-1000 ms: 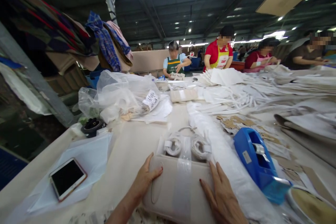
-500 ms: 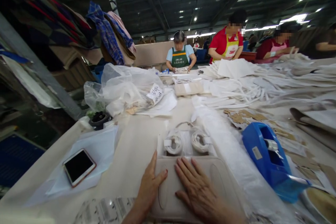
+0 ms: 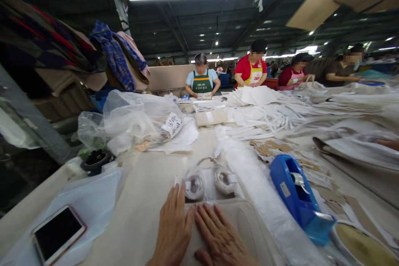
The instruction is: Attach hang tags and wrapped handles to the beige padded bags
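A flat cream fabric piece point(image 3: 249, 228) lies at the near edge of the table. My left hand point(image 3: 173, 232) rests flat on its left end with the fingers stretched out. My right hand point(image 3: 220, 239) lies flat beside it on the same piece, fingers spread, almost touching the left hand. Just beyond my fingertips sit two coils of white cord point(image 3: 209, 181) wrapped in clear plastic.
A blue tape dispenser point(image 3: 294, 197) stands to the right, a phone point(image 3: 57, 232) on white plastic to the left. Clear bags point(image 3: 137, 118) pile up at the back left, stacks of white fabric point(image 3: 299, 106) at the back right. Several people work at the far end.
My right hand slid left across the cream piece to lie next to my left hand. The camera view shifted, so the piece sits lower in the picture.
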